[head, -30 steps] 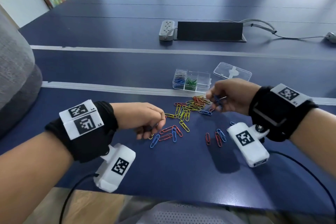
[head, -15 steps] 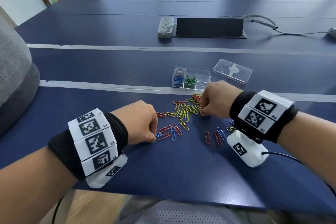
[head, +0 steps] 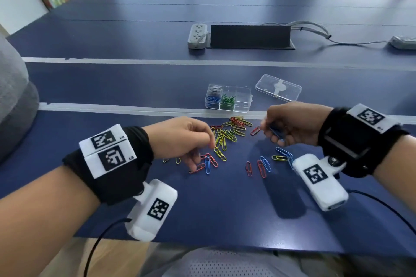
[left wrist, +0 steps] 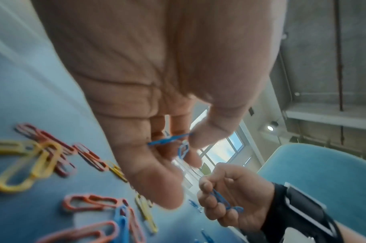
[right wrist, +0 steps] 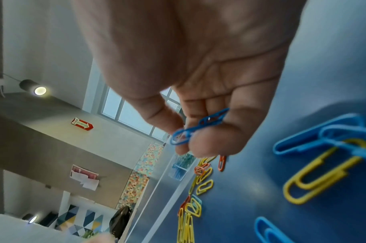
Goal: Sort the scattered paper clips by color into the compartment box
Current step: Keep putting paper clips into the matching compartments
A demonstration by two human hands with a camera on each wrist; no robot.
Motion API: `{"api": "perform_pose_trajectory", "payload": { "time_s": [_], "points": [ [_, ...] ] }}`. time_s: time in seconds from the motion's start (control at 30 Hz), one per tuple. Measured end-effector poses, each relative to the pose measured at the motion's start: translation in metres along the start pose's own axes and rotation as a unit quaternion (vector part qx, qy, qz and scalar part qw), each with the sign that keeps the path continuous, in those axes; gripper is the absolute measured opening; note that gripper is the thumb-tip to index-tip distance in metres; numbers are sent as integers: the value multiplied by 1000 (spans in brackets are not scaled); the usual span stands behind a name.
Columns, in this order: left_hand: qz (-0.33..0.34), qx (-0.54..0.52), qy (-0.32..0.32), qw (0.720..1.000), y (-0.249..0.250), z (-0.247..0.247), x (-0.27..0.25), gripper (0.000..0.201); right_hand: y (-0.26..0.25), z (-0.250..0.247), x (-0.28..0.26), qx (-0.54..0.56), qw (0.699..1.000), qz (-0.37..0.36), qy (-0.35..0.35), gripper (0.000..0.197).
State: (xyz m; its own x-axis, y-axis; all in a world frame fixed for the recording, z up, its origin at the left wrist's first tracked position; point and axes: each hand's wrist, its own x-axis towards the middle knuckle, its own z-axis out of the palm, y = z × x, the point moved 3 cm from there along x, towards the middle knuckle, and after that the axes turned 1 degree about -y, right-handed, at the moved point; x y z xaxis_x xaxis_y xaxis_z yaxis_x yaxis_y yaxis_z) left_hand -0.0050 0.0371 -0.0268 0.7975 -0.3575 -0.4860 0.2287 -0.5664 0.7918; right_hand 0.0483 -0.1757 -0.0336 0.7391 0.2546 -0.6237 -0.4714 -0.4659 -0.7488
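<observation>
While half a second ago both fists were pressed knuckles-up onto the scattered paper clips [head: 227, 136], they have since lifted and turned, and each now carries blue clips off the blue table [head: 135, 87]. The left hand [head: 180, 139] pinches a couple of blue paper clips [left wrist: 173, 141] between thumb and fingertips, as the left wrist view shows; from the head view they are hidden under its knuckles. The right hand [head: 290, 128] grasps its own small bundle of blue clips [right wrist: 198, 127], fingers curled round them and thumb on top. Just beyond the right hand's fingertips, past the pale seam in the table, stands the clear compartment box [head: 243, 108], with blue clips in its near-left cell, green ones in the cell beside it, and what look like silver clips behind the blue; its lid [head: 278, 87] lies farther off, beyond the right hand. Between and below the two hands lie the remaining red, yellow and blue clips, with a few more beneath the right wrist. So the blue pick-up looks done for this round, and the likely next step is carrying both loads to the blue cell. Several blue clips remain on the table, and red and yellow have no cell started, so the sort seems less than half finished.
</observation>
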Motion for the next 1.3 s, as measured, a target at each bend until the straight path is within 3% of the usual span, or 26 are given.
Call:
{"api": "perform_pose_trajectory", "payload": {
  "time_s": [0.13,0.27,0.33,0.4,0.5,0.57,0.7,0.83,0.97,1.17,1.3],
  "points": [
    [19,-173,-48,984,21,21,16,7,12,-15,-7,-21,1000,2,-16,23],
    [36,-172,-100,979,36,47,32,18,22,-35,-10,-91,995,-18,44,29],
    [55,-93,-93,990,43,54,42,29,25,-41,-13,-194,977,-28,82,23],
    [74,48,-61,994,50,57,51,25,26,-40,-17,-308,945,-38,108,15],
    [113,258,7,960,60,62,61,8,26,-31,-20,-394,909,-57,125,13],
    [132,351,21,927,65,68,64,16,27,-24,-20,-414,897,-72,135,10],
    [156,455,19,877,73,77,66,19,26,-20,-21,-433,882,-95,157,10],
    [181,489,18,853,72,78,65,22,25,-18,-21,-432,888,-83,137,17],
    [157,453,16,877,67,69,66,12,9,-22,-19,-418,894,-89,132,21],
    [98,322,49,940,58,44,61,3,-34,-24,6,-291,938,-129,136,15],
    [46,226,44,972,45,22,58,8,-65,-18,32,-284,930,-143,183,13]
  ]
}}
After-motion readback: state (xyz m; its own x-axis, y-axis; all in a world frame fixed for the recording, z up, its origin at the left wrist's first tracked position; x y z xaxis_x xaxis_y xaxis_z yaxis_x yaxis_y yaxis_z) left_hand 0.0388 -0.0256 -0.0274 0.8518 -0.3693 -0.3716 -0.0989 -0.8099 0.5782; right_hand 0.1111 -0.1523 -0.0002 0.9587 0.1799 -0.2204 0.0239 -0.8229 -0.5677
